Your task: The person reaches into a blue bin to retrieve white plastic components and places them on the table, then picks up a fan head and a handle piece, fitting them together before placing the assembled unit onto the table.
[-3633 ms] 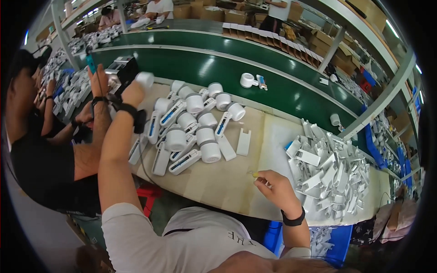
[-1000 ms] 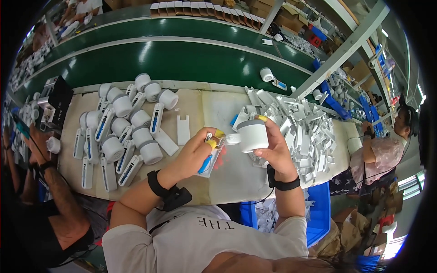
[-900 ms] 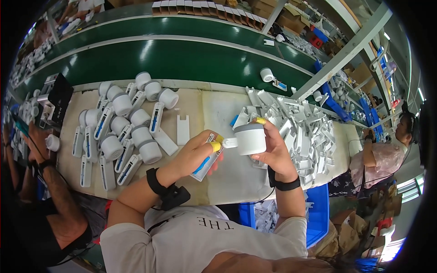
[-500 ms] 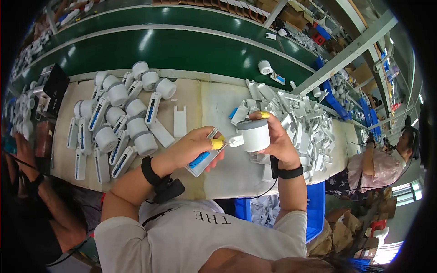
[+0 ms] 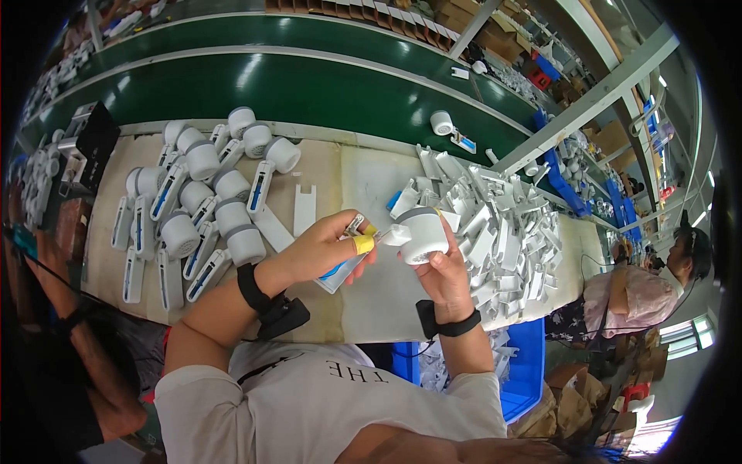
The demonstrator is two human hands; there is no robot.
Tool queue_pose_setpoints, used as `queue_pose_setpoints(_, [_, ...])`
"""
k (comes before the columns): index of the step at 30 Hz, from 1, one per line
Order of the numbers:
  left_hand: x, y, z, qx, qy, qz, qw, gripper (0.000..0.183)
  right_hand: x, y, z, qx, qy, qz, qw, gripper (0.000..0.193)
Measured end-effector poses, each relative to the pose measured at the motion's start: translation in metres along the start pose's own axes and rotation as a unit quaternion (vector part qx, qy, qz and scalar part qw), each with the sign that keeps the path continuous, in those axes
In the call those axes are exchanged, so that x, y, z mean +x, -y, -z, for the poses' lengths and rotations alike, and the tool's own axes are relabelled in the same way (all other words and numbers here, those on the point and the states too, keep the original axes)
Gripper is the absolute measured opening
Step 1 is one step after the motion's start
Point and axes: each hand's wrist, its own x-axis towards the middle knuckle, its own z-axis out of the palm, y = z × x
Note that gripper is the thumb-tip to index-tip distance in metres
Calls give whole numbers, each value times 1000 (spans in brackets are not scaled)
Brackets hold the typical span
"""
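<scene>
My left hand is closed around a long white housing with a blue part inside; yellow tape wraps its thumb and a finger. In my right hand is a white cylindrical head with a grey band and a perforated face, tilted downward. The head's short white neck points left and meets the housing's upper end at my left fingertips; whether it is seated there, I cannot tell. Left of my hands lie several joined units, each a round head on a long handle with a blue strip.
Loose white housings are heaped on the right of the table. A flat white cover lies near the middle. One unit rests on the green conveyor beyond. Below the table edge stands a blue bin. People sit at both sides.
My right hand has moved left and slightly down, bringing the head's neck to the housing. The head has tilted, so its perforated underside now shows. My left hand keeps its grip on the housing.
</scene>
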Motion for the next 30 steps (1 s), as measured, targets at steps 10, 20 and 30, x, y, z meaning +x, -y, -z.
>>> queue_pose_setpoints(10, [1,-14,6,101,65,99,988,17,0,17,19,-128,62,37,989,78])
queue_pose_setpoints(20, [2,-24,10,82,23,132,988,17,4,40,2,-270,72,17,960,69])
queue_pose_setpoints(30, [14,3,3,-9,-74,15,997,16,-5,-27,-24,76,-88,16,993,57])
